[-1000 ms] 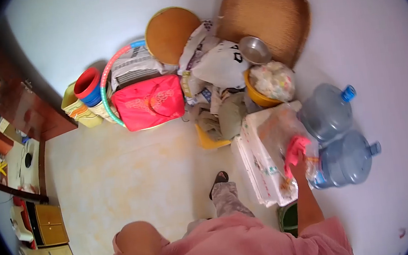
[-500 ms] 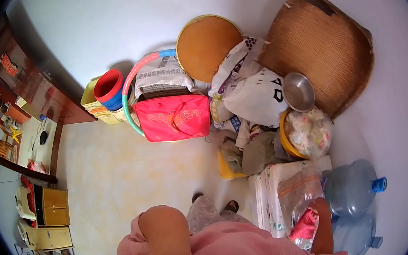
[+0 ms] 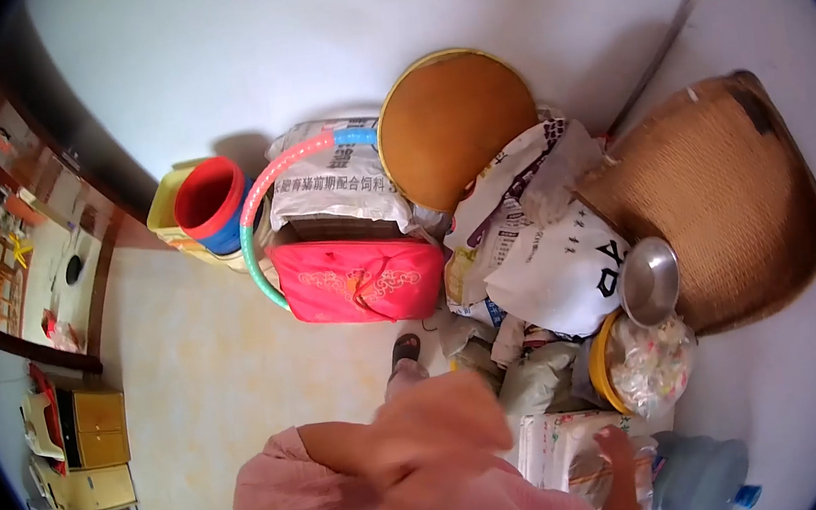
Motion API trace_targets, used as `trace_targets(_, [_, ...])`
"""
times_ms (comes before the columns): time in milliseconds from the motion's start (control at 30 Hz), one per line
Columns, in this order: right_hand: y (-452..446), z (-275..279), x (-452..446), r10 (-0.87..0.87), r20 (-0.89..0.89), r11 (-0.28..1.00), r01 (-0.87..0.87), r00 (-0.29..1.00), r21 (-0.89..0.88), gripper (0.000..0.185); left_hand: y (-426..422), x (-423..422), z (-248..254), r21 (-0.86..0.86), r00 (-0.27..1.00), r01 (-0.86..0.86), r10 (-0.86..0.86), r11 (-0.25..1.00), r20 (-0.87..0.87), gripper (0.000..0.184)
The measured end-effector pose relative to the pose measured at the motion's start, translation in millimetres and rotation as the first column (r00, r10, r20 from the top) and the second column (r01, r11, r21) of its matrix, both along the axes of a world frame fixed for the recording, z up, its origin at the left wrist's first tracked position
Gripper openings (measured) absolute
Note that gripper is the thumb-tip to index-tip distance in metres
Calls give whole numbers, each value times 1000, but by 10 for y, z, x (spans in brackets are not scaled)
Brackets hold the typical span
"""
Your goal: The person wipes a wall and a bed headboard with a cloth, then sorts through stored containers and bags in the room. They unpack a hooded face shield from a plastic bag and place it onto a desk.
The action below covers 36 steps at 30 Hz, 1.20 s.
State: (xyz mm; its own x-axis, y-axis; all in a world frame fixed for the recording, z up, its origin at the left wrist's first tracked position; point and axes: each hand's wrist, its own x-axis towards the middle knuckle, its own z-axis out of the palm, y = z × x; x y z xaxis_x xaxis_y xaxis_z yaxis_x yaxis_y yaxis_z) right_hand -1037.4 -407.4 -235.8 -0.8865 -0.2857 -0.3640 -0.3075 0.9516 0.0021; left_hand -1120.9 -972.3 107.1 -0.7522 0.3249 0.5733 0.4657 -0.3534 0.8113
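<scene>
The right hand (image 3: 615, 451) reached over a clear plastic bag (image 3: 586, 472) atop white packages (image 3: 543, 441), lower right of the frame — fingers slightly bent, any pinch impossible to tell — while the left hand (image 3: 443, 430) blurred across lower center, its fingers unreadable.

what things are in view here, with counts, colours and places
woven tray: 1, brown, right wall
round board: 1, orange-brown, back wall
hoop: 1, multicoloured, beside zip bag
zip bag: 1, red, centre-left
nested buckets: 2+, red and blue, left
steel bowl: 1, silver, by basin
basin: 1, yellow, right
filled plastic bag: 1, clear, at basin
printed sacks: several, white, centre
water jug: 1, blue, lower right
printed packages: count unclear, white, below basin
cabinet: 1, tan, lower left
sandal: 1, dark, lower centre
left hand: 1, blurred, before chest
right hand: 1, bare, at packages
</scene>
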Motion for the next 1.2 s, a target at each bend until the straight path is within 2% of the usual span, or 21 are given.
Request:
trace_targets(67, [-334, -325, -326, -99, -30, 977, 91, 995, -193, 27, -140, -383, 73, -112, 976, 3, 22, 994, 217, 16])
trace_targets(100, [-745, -79, -548, -271, 197, 891, 323, 942, -320, 27, -116, -616, 260, -153, 908, -81, 136, 985, 396, 13])
trace_targets(133, [-1380, 409, -920, -392, 430, 742, 556, 813, -375, 27, -127, -764, 146, -203, 880, -35, 127, 978, 458, 13])
trace_targets(200, [-2192, 850, -1427, -483, 584, 598, 733, 653, -325, 27, -136, -962, -418, -291, 814, 82, 105, 953, 571, 14])
trace_targets(267, [-2602, 888, -1676, -339, 432, 629, 543, 836, -556, 31, -133, -985, -1166, -486, 829, 41, 242, 873, 504, 15])
trace_targets(300, [-2797, 941, -1783, -310, 452, 625, 538, 836, -565, 32, -139, -988, -1355, -575, 837, 21, 300, 818, 457, 16])
trace_targets(367, [-3093, 1035, -1921, -247, 483, 616, 521, 840, -591, 33, -356, -1149, -981, -610, 780, 74, 335, 789, 528, 17])
trace_targets(400, [-3130, 947, -1920, -191, 452, 702, 443, 871, -558, 33, -447, -1217, -848, -628, 751, 94, 359, 773, 554, 18])
trace_targets(500, [-3280, 618, -2149, -8, 343, 888, 164, 939, -429, 34, -610, -1499, -1122, -524, 643, 110, 342, 844, 685, 22])
trace_targets(600, [-3600, 696, -2299, 15, 408, 982, 63, 913, -177, 41, -915, -2005, -1337, -491, 693, -62, 392, 869, 605, 23])
trace_targets(633, [-3673, 685, -2328, 67, 388, 972, 28, 919, -235, 40, -1026, -2234, -1339, -497, 683, -98, 421, 862, 597, 22])
trace_targets(700, [-3769, 620, -2371, 28, 428, 866, 191, 903, -461, 37, -1265, -2815, -1458, -501, 652, -157, 470, 851, 595, 23])
trace_targets(733, [-3792, 573, -2391, 14, 448, 784, 268, 894, -560, 36, -1393, -3142, -1651, -506, 632, -174, 490, 845, 600, 23])
trace_targets(800, [-3819, 598, -2454, -3, 436, 730, 300, 900, -613, 34, -1653, -3867, -2123, -495, 645, -335, 578, 802, 499, 27])
trace_targets(833, [-3889, 755, -2512, -85, 443, 796, 328, 893, -509, 34, -1800, -4265, -2397, -543, 627, -412, 660, 732, 414, 29])
trace_targets(867, [-3827, 687, -2491, -38, 340, 837, 216, 940, -503, 35, -1959, -4630, -2609, -583, 598, -480, 731, 656, 329, 31])
trace_targets(933, [-3682, 340, -2336, -129, 317, 878, 257, 940, -403, 38, -2286, -5269, -2752, -701, 522, -559, 845, 442, 116, 39])
trace_targets(1000, [-3745, 388, -2293, -184, 393, 878, 330, 901, -346, 40, -2469, -5744, -2809, -655, 420, -659, 903, 371, 89, 48])
trace_targets(1067, [-3876, 362, -2249, -308, 488, 836, 477, 817, -271, 40, -2508, -6062, -2890, -675, 436, -663, 900, 325, 5, 51])
trace_targets(1100, [-3958, 375, -2221, -350, 513, 779, 548, 784, -306, 39, -2463, -6169, -2948, -685, 442, -663, 896, 301, -34, 52])
trace_targets(1200, [-4150, 343, -2081, -417, 551, 675, 652, 723, -346, 37, -2239, -6229, -2754, -726, 505, -551, 857, 412, 103, 44])
